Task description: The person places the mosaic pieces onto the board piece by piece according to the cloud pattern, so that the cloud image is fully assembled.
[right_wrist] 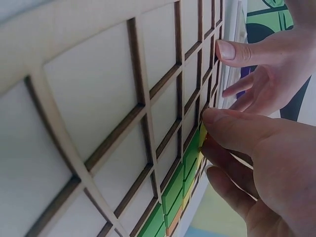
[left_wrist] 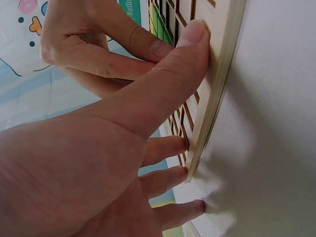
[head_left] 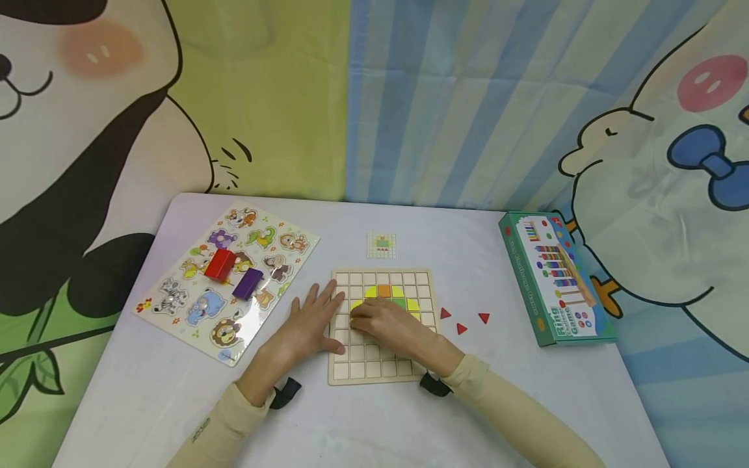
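A wooden grid board [head_left: 357, 372] lies on the table, with orange [head_left: 383, 291], yellow and green tiles [head_left: 400, 303] set in its upper cells. My left hand [head_left: 304, 328] spreads its fingers at the board's left side; in the left wrist view its thumb [left_wrist: 173, 64] rests on the frame. Over the middle-left cells, my right hand [head_left: 394, 328] pinches a small yellow tile [right_wrist: 203, 133] between thumb and fingers, beside the green tiles [right_wrist: 173, 195]. The yellow tile's exact shape is mostly hidden by the fingertips. My right hand covers part of the board.
Red triangles [head_left: 461, 329] lie right of the board. Behind it is a small pattern card [head_left: 381, 246]. At left, an animal puzzle board [head_left: 248, 325] bears a red block [head_left: 220, 266] and a purple block [head_left: 248, 284]. A green toy box [head_left: 558, 279] lies at right.
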`<state>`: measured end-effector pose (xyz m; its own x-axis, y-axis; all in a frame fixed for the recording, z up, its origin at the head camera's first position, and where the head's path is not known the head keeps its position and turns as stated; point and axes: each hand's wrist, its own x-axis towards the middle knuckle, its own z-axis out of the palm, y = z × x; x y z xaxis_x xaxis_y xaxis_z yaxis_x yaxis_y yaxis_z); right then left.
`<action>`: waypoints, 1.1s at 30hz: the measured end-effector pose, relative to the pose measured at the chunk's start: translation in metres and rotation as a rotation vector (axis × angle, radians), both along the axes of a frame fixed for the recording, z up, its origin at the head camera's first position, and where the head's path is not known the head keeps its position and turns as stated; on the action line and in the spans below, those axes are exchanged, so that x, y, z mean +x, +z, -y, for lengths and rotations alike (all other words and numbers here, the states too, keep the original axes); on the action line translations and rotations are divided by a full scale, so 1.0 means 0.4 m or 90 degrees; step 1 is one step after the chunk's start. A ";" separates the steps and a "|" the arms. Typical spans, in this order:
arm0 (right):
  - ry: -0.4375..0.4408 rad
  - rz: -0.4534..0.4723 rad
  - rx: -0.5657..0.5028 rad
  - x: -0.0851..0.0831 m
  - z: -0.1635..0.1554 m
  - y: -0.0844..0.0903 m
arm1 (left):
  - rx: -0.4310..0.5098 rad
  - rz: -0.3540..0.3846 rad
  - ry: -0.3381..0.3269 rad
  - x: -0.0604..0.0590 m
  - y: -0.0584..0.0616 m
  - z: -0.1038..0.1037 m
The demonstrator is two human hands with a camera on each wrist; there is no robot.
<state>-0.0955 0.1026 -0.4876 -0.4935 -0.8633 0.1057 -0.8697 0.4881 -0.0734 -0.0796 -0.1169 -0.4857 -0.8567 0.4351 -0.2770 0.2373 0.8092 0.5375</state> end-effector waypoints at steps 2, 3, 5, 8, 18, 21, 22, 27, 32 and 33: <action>-0.004 0.008 -0.009 0.000 -0.001 -0.001 | -0.001 0.002 0.000 0.000 0.000 -0.001; -0.007 0.012 -0.012 -0.001 -0.001 -0.002 | 0.000 0.003 -0.001 -0.001 0.000 -0.001; -0.017 0.016 -0.012 -0.001 -0.002 -0.002 | 0.000 0.005 -0.001 0.000 0.000 -0.001; -0.033 0.020 -0.011 -0.002 -0.003 -0.003 | 0.001 0.006 0.000 -0.001 -0.001 -0.001; -0.046 0.042 -0.040 0.004 -0.003 -0.008 | 0.006 0.007 0.001 0.001 0.001 0.000; -0.048 0.046 -0.055 0.003 -0.004 -0.011 | 0.004 0.008 0.001 0.000 0.001 -0.001; -0.049 0.047 -0.061 0.002 -0.004 -0.013 | 0.004 0.006 0.001 0.000 0.000 0.000; -0.055 0.048 -0.085 -0.001 -0.009 -0.015 | 0.001 0.007 0.002 -0.002 0.000 0.000; -0.057 0.041 -0.107 -0.010 -0.018 0.006 | 0.004 0.006 0.000 -0.003 0.000 0.000; -0.057 0.036 -0.118 -0.014 -0.022 0.012 | 0.004 0.008 0.000 -0.003 0.000 0.000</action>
